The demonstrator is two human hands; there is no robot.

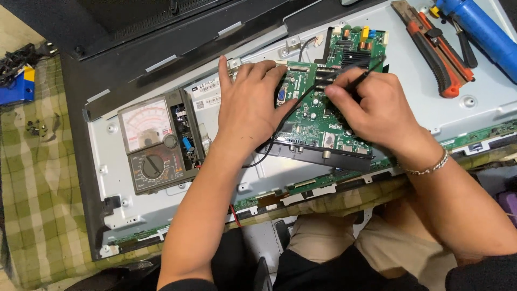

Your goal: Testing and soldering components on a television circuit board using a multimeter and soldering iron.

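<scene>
On the grey metal back panel (pixel 474 102) of an opened flat screen, the left hand (pixel 249 105) rests with fingers loosely spread on the green circuit board (pixel 315 121), while the right hand (pixel 371 110) pinches a thin black probe (pixel 362 78) closed between fingertips, beside an analogue multimeter (pixel 156 143).
</scene>
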